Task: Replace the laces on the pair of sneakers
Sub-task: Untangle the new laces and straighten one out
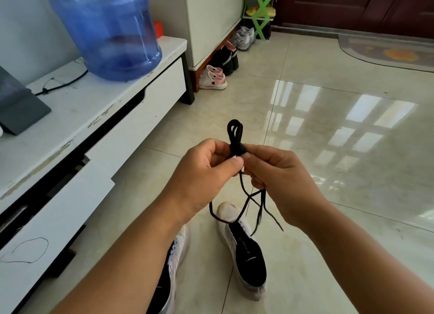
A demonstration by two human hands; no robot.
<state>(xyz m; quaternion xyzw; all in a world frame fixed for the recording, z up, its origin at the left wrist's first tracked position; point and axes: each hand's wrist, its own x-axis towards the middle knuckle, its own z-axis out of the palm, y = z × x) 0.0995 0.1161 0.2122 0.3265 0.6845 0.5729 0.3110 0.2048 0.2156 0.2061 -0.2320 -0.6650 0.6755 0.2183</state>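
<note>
The work area is a glossy tiled floor (305, 125) beside a low white cabinet (94, 116), which carries a large blue water bottle (105, 27) at far left; other footwear sits under a unit further back. In the lower centre, the left sneaker (175, 262) lies mostly hidden behind the left forearm, and the right sneaker (246, 250), black with a white sole, lies on the tiles beside it. Above them, the left hand (204, 172) pinches a bundled black lace (236, 140) at its knotted wrap, fingers curled around it. The right hand (279, 172) grips the same bundle from the other side, fingertips closed on the knot; the loose ends hang down toward the right sneaker. Judged step: undoing the bundled lace before threading. The next move calls for loosening the wrap and freeing one end. No brand, label or writing is legible.
</note>
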